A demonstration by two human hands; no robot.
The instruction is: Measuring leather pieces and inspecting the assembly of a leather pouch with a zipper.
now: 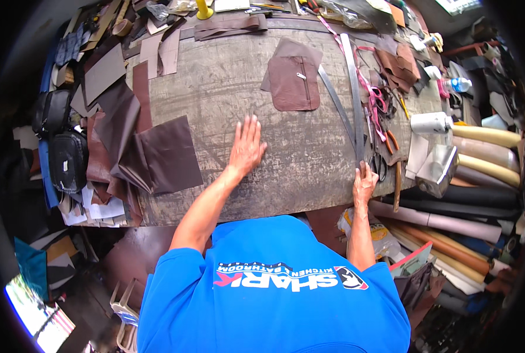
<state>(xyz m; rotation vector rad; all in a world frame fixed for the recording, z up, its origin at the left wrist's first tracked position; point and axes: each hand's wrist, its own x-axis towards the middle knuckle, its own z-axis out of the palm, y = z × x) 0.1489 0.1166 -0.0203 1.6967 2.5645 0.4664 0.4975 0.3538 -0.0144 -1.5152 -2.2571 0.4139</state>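
My left hand lies palm down on the worn worktable, fingers stretched out and holding nothing. At the table's right front, my right hand has its fingers closed at the near end of a long metal ruler. A second, thinner metal strip slants beside that ruler. Beyond my left hand is a brown leather panel with rounded corners and a zipper. It partly covers a greyer brown sheet.
Dark brown leather sheets pile up at the left, near black cases. Right of the ruler lie pink-handled scissors, orange-handled pliers, black-handled scissors and a wooden stick. A tin can and rolled materials crowd the right edge.
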